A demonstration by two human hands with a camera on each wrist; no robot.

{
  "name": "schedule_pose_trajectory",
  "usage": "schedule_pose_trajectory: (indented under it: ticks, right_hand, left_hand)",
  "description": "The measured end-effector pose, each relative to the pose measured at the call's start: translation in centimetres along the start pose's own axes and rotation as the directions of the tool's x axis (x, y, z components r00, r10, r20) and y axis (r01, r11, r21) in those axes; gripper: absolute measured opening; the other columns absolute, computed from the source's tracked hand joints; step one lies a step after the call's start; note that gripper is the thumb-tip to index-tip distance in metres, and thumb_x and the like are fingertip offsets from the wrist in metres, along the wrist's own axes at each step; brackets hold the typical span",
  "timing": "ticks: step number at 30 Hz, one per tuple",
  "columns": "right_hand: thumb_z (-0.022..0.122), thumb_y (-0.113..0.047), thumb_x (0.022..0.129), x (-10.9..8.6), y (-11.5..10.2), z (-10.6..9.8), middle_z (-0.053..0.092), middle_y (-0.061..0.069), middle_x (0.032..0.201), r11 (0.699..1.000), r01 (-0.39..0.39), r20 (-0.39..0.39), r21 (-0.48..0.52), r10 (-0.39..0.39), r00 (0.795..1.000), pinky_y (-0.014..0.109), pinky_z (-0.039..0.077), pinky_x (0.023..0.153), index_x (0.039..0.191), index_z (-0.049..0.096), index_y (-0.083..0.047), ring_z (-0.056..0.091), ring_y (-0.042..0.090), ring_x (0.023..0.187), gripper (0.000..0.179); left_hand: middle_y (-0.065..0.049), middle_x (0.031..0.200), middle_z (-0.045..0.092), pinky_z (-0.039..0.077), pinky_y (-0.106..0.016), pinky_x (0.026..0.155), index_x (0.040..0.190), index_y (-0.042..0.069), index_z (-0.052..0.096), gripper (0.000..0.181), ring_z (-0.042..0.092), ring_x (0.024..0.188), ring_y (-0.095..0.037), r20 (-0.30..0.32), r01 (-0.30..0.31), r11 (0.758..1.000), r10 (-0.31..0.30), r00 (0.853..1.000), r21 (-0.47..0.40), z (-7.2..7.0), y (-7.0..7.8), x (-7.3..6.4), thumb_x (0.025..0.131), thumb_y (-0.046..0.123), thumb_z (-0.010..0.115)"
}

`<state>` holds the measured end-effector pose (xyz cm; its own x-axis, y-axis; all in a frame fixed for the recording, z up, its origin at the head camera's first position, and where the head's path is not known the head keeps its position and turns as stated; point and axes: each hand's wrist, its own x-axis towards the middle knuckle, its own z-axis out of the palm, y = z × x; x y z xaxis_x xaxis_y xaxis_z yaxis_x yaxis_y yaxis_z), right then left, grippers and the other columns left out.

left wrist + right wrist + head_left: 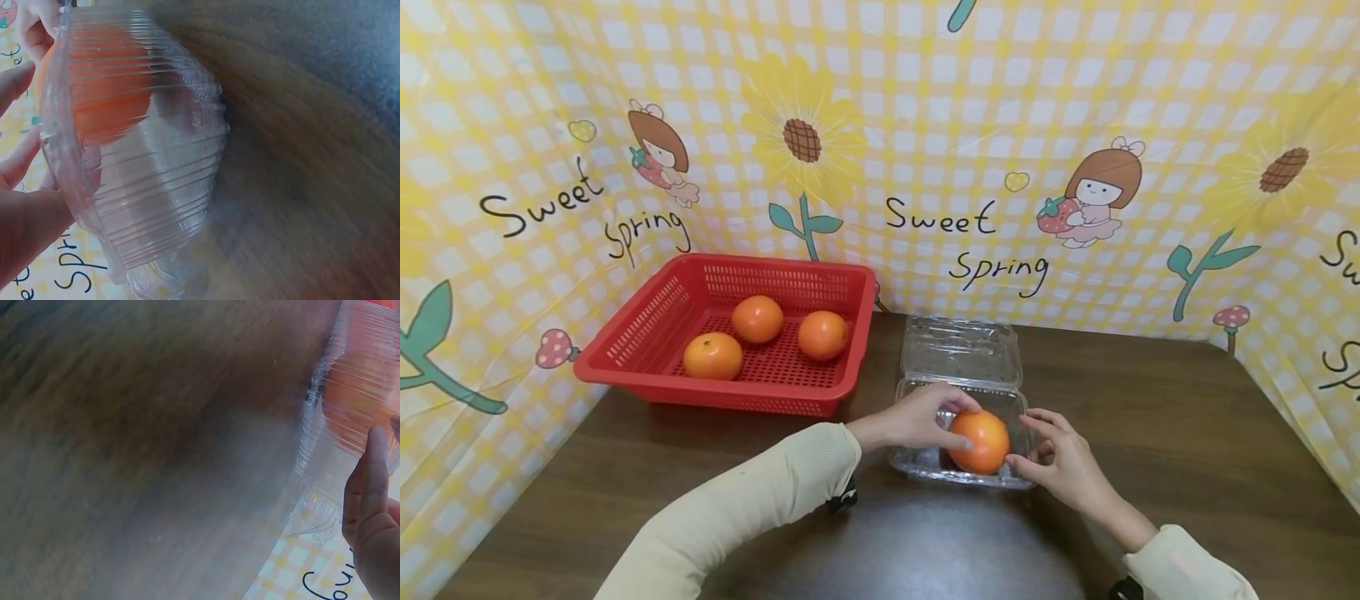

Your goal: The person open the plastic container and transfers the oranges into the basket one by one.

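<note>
An orange sits within the clear plastic clamshell container, its top rising past the rim. My left hand holds this orange, thumb on its near left side and fingers behind it. Seen through the ribbed wall in the left wrist view, the orange is higher than the container's bottom. At the container's right edge, my right hand has its fingertips against the rim, thumb and fingers spread. The right wrist view shows a straight digit overlapping the container wall. The hinged lid lies back, away from me.
A red plastic basket stands at the left with three oranges in it. Both rest on a dark wooden table. A yellow checked cloth with flower and girl prints hangs behind and at the sides.
</note>
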<state>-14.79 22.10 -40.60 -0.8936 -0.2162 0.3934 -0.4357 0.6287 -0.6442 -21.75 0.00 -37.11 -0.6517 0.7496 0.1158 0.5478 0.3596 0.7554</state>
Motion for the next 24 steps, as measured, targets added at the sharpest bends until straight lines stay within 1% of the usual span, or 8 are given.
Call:
schedule_pose_trajectory:
  ticks: [3,6,8,13,20,24]
  right_hand:
    - [0.075,-0.005,0.065,-0.08,0.04,-0.01,0.048,0.025,0.111,1.000,-0.001,-0.005,0.000,0.001,1.000,0.020,0.044,0.046,0.106,0.055,0.014,0.053,0.000,0.055,0.049]
    - [0.075,-0.004,0.065,-0.07,0.10,0.01,0.048,0.024,0.111,1.000,0.006,-0.016,0.002,-0.006,1.000,0.021,0.045,0.045,0.106,0.056,0.014,0.053,0.000,0.054,0.048]
    - [0.075,-0.003,0.065,-0.05,0.12,0.04,0.048,0.025,0.111,1.000,0.009,-0.020,0.006,-0.009,1.000,0.021,0.045,0.046,0.105,0.056,0.013,0.053,0.000,0.054,0.048]
    - [0.075,-0.004,0.065,-0.06,0.01,0.10,0.048,0.025,0.111,1.000,-0.003,-0.011,0.013,0.003,1.000,0.021,0.044,0.046,0.106,0.056,0.013,0.052,0.000,0.054,0.048]
    - [0.075,-0.005,0.064,-0.10,-0.07,0.01,0.049,0.024,0.111,1.000,0.001,-0.013,-0.015,-0.001,1.000,0.020,0.044,0.047,0.106,0.056,0.014,0.052,-0.001,0.054,0.049]
    - [0.075,-0.005,0.065,-0.05,-0.08,-0.01,0.048,0.024,0.112,1.000,0.002,-0.004,-0.014,-0.002,1.000,0.021,0.044,0.048,0.106,0.056,0.014,0.052,0.000,0.054,0.049]
  left_hand:
    - [-0.004,0.105,0.058,0.045,-0.025,0.078,0.109,0.006,0.059,0.044,0.053,0.097,-0.014,-0.001,-0.016,0.998,0.016,1.000,0.062,0.22,-0.17,0.26,0.070,0.017,0.075]
    - [-0.003,0.107,0.058,0.040,-0.024,0.084,0.112,0.006,0.058,0.050,0.052,0.098,-0.014,-0.003,-0.031,0.990,0.032,0.999,0.135,0.41,-0.34,0.48,0.068,0.021,0.076]
    - [-0.003,0.108,0.057,0.038,-0.022,0.085,0.114,0.007,0.056,0.054,0.051,0.099,-0.014,0.003,-0.024,0.985,0.024,1.000,0.172,0.52,-0.50,0.54,0.066,0.023,0.077]
    - [-0.003,0.108,0.056,0.038,-0.024,0.086,0.117,0.008,0.053,0.059,0.052,0.098,-0.014,0.033,0.001,0.985,-0.007,0.999,0.172,0.62,-0.82,0.50,0.065,0.023,0.078]
    - [-0.003,0.110,0.053,0.040,-0.023,0.083,0.119,0.009,0.050,0.062,0.052,0.095,-0.011,0.059,0.016,0.989,-0.025,0.998,0.148,0.82,-0.90,0.67,0.066,0.025,0.078]
    - [-0.003,0.111,0.051,0.040,-0.021,0.083,0.120,0.009,0.048,0.063,0.051,0.096,-0.012,0.079,0.027,0.987,-0.040,0.996,0.157,0.91,-0.77,0.85,0.067,0.025,0.077]
